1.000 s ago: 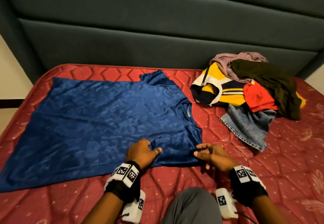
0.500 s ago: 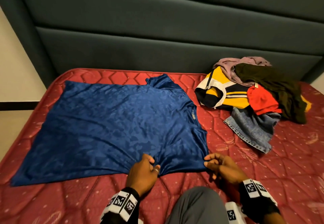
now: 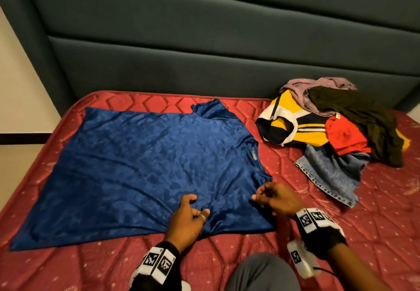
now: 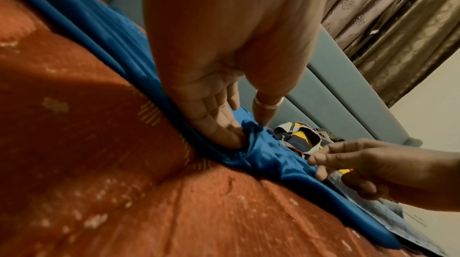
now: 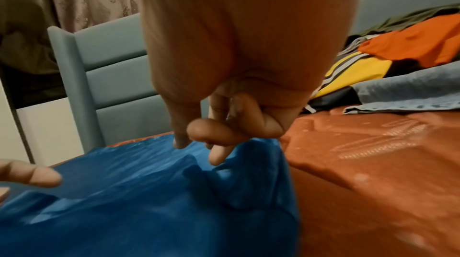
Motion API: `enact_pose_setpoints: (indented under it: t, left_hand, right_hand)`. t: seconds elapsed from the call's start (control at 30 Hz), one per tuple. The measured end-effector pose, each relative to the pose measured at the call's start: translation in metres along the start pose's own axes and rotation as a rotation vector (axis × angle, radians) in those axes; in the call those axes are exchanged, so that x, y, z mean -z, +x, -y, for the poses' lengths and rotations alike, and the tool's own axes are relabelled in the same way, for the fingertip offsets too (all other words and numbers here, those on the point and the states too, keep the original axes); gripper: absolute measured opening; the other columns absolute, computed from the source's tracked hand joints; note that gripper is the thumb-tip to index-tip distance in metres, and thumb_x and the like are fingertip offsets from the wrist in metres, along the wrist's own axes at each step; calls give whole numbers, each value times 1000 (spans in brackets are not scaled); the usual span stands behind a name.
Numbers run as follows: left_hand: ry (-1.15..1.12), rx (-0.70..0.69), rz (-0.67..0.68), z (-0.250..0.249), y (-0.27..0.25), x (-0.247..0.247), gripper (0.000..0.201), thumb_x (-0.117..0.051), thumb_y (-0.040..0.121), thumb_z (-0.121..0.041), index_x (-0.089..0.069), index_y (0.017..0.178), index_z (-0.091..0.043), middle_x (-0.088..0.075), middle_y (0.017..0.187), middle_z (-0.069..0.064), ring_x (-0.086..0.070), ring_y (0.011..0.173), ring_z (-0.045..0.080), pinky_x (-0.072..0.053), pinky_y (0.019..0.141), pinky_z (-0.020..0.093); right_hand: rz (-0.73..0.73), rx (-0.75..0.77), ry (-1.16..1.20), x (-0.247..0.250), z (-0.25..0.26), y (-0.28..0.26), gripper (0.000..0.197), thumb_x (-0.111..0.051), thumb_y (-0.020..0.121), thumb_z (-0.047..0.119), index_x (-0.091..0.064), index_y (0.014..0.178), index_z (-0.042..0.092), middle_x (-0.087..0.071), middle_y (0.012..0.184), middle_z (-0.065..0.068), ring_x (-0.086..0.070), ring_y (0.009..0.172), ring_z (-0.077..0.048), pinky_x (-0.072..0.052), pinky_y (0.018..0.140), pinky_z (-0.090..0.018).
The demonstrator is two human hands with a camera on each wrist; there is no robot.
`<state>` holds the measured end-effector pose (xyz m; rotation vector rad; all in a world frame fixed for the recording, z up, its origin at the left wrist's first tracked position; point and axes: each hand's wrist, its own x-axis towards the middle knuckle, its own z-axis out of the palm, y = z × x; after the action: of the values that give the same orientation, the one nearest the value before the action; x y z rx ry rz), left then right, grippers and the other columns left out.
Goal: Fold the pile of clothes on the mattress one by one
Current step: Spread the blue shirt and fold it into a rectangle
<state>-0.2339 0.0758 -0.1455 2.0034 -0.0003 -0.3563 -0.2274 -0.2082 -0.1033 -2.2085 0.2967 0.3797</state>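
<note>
"Mattress [image 3: 227, 256] check: what's different?"

"Both hands have moved up from the near hem onto the shirt [image 3: 147, 165], which lies spread flat. My left hand [image 3: 188, 220] pinches a ridge of cloth. My right hand [image 3: 277, 199] curls at the side edge, but I can't tell if it grips. I judge the first fold is starting."

"Any containers?"

"None. The pile [image 3: 329, 131] waits loose on my right."

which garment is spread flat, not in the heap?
The blue shirt, laid out alone on the mattress under both hands. The jeans, yellow striped top and others sit bunched together.
</note>
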Motion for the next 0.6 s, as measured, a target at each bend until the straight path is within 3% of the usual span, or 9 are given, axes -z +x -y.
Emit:
enact_pose_setpoints:
  t: [0.07, 0.17, 0.27, 0.33, 0.43, 0.6]
  left_hand:
    - [36, -35, 28, 1, 3, 3, 31, -68, 93, -32, -51, 118, -30, -66, 79, -10, -63, 80, 4, -45, 72, 17]
    - [57, -50, 73, 4, 11, 6, 15, -72, 89, -32, -61, 99, -33, -62, 69, -8, -56, 61, -3, -44, 64, 14]
    - [60, -40, 124, 7, 15, 6, 14, -78, 83, -33, -65, 87, -30, -61, 63, -7, -51, 51, -3, -45, 61, 21]
    - [28, -24, 147, 10, 18, 7, 19, -83, 79, -32, -66, 84, -25, -61, 63, -7, -53, 51, 1, -47, 61, 24]
    - [51, -15, 178, 12, 22, 10, 26, -87, 74, -31, -64, 83, -24, -62, 65, -7, -53, 51, -3, -44, 57, 15]
    - [57, -30, 264, 8, 31, 19, 19, -84, 78, -21, -65, 74, -21, -65, 60, -4, -56, 52, 4, -47, 59, 22]
  right_hand:
    - [-1, 23, -35, -8, 8, 14, 14, -73, 90, 18, -64, 97, 10, -66, 74, -7, -58, 58, -17, -46, 42, -25]
    - [15, 71, -84, -19, 18, 31, 24, -75, 88, 24, -61, 107, 24, -68, 83, 0, -62, 58, -8, -49, 45, -23]
    - [49, 126, -221, -23, 22, 40, 32, -78, 85, 29, -60, 111, 34, -65, 81, 7, -63, 63, -8, -50, 56, -21]
    - [94, 149, -290, -26, 24, 44, 21, -79, 84, 27, -64, 99, 34, -60, 72, 9, -57, 60, -4, -49, 60, -21]
    - [144, 122, -277, -29, 26, 47, 16, -75, 87, 17, -65, 80, 27, -61, 61, 8, -57, 52, -9, -47, 50, -19]
    - [76, 98, -175, -15, 33, 53, 17, -70, 90, 7, -65, 78, 18, -63, 62, 3, -56, 46, -9, -47, 44, -21]
